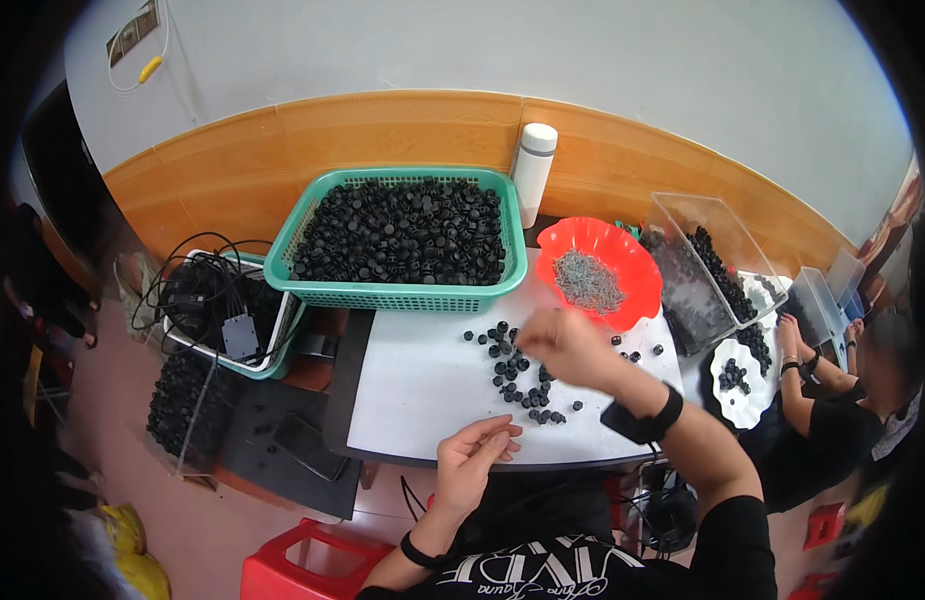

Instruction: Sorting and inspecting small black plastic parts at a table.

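Observation:
My left hand [472,462] is at the near edge of the white work surface [402,400], its thumb and fingertips pressed together. Whatever lies between them is too small to make out. Over the middle of that surface is my right hand [564,347], fingers curled inward, so what they grip, if anything, is hidden. Beneath and beside it lie scattered small black plastic caps [506,372]. Just beyond the right hand stands a red scalloped dish [637,285] holding a heap of thin metal pins or screws [587,283].
A green basket [402,297] full of black caps stands at the back, beside a white bottle [534,175]. To the right are a clear bin [682,260] and a white dish [739,400]; another person [847,420] works there. A cable-filled basket [222,310] is left, a red stool [312,560] below.

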A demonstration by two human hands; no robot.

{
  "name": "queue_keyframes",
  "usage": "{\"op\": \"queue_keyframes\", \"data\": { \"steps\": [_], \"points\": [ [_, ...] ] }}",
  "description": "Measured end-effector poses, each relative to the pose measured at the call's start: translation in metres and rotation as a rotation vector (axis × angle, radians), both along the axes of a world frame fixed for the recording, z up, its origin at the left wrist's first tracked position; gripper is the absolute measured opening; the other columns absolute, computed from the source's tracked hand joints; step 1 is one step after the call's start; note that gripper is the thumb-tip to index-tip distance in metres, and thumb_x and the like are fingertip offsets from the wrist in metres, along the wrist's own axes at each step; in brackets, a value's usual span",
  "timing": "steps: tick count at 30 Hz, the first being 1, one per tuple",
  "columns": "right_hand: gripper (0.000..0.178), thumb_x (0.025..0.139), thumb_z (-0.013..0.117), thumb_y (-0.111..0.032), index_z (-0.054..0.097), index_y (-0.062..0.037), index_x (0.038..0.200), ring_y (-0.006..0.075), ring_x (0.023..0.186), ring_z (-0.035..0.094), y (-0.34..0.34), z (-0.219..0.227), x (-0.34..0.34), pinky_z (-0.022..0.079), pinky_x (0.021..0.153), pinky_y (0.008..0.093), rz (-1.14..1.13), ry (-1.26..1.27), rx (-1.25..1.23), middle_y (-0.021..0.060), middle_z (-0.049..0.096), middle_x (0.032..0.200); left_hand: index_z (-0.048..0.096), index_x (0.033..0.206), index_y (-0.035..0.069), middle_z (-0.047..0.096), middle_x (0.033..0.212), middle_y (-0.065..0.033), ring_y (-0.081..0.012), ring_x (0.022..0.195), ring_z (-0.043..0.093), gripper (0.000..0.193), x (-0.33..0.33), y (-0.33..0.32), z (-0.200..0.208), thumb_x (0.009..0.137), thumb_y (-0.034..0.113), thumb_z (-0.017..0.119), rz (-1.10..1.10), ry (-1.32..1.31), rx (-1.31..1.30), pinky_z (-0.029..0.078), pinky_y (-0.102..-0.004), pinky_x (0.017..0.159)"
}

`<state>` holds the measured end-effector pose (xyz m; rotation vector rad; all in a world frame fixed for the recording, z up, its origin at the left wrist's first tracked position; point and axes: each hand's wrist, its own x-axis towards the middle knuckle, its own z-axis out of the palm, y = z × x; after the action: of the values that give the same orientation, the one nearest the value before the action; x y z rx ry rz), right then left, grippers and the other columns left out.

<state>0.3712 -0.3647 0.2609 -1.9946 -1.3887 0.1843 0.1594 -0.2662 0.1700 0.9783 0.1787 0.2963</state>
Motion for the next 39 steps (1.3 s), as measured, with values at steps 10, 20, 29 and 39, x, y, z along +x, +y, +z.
{"op": "queue_keyframes", "data": {
  "steps": [10,20,29,39],
  "points": [
    [0.016,0.076,0.070,-0.004,0.068,-0.0052,0.092,0.0358,0.083,0.066,0.007,-0.042,-0.022,0.054,0.070,0.0455,0.003,-0.358,-0.265,0.0169,0.060,0.094,0.067,0.120,-0.004,0.073,0.104,-0.0144,-0.0152,0.084,0.068,0.024,0.001,0.005,-0.006,0.098,0.005,0.063,0.032,0.009,-0.006,0.052,-0.0250,0.074],
    [0.020,0.073,0.067,-0.001,0.065,-0.0001,0.093,0.0387,0.081,0.067,0.000,-0.041,-0.021,0.055,0.066,0.0444,0.028,-0.408,-0.292,0.0204,0.061,0.095,0.067,0.118,-0.006,0.073,0.102,-0.0167,-0.0170,0.082,0.068,0.022,0.014,0.000,0.003,0.099,0.005,0.062,0.074,0.015,0.027,0.052,-0.0254,0.072],
    [0.018,0.076,0.067,-0.002,0.069,-0.0008,0.094,0.0302,0.075,0.061,-0.058,-0.031,-0.087,0.051,0.059,0.0380,-0.049,-0.309,0.226,0.0119,0.058,0.089,0.065,0.123,-0.006,0.072,0.107,-0.0145,-0.0174,0.087,0.069,0.027,0.026,-0.023,0.018,0.103,0.009,0.057,-0.086,0.007,-0.259,0.055,-0.0269,0.073],
    [0.034,0.075,0.068,0.009,0.068,0.0016,0.109,0.0321,0.088,0.062,-0.086,-0.044,-0.111,0.053,0.075,0.0388,-0.201,0.007,0.398,0.0151,0.065,0.103,0.067,0.119,-0.007,0.071,0.107,-0.0150,-0.0195,0.088,0.068,0.026,0.032,-0.024,-0.007,0.095,0.002,0.065,-0.133,0.025,-0.223,0.055,-0.0295,0.078]
  ]
}}
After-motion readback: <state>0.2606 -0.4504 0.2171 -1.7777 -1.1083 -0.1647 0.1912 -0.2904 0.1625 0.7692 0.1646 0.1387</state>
